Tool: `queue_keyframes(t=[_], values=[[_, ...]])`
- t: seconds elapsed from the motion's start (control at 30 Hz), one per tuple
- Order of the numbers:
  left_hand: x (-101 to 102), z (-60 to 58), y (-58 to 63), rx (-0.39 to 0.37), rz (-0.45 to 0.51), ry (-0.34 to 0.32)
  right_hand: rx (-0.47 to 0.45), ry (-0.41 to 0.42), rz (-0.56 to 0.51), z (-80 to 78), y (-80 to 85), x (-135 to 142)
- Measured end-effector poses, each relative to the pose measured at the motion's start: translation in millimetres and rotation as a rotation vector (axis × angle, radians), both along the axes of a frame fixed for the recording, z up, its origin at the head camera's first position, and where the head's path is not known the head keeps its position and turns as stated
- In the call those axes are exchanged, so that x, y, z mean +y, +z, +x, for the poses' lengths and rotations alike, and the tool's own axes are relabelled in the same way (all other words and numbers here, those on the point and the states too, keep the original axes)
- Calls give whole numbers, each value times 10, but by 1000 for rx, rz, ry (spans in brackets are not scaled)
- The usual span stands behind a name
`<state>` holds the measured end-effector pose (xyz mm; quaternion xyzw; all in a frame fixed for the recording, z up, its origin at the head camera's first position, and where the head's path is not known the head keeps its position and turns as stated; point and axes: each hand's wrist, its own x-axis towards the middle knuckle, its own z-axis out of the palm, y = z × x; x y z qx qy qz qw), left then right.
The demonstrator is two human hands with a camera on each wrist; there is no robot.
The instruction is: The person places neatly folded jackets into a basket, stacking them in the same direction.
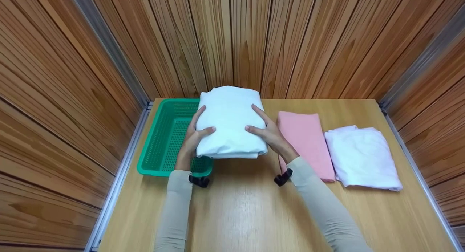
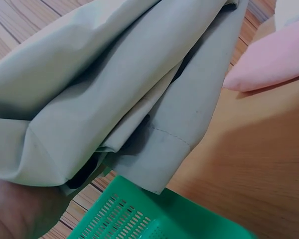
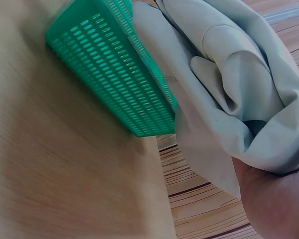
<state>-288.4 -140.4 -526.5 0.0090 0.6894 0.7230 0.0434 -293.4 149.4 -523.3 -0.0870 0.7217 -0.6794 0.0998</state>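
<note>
Both hands hold a folded white cloth (image 1: 230, 125) up off the table, partly over the right side of a green basket (image 1: 145, 150). The left hand (image 1: 192, 135) grips its left edge, thumb on top and fingers along the side. On the opposite edge the right hand (image 1: 270, 132) grips in the same way. The wrist views show the cloth's layered folds (image 2: 124, 84) from the side, with loose flaps at the bottom. The basket, made of perforated plastic, has nothing visible inside, though the cloth hides part of it.
Right of the hands lies a folded pink cloth (image 1: 303, 143), partly behind the right forearm. Beside it is another folded white cloth (image 1: 363, 157), looser in shape. Wood-plank walls (image 1: 250, 41) enclose the wooden table (image 1: 239, 208) at the back and sides.
</note>
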Motion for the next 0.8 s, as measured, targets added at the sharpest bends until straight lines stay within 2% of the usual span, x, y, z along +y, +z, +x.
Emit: queue_keyframes(t=[0.2, 0.43, 0.67, 0.8], values=[[-15, 1, 96, 11, 5, 2, 25, 3, -11, 5, 109, -19], [-53, -1, 190, 58, 8, 0, 38, 3, -24, -1, 218, -46], [-120, 16, 270, 59, 22, 14, 72, -1, -18, -25, 251, -110], [-180, 11, 278, 58, 17, 11, 81, 16, -55, -46, 246, -175]])
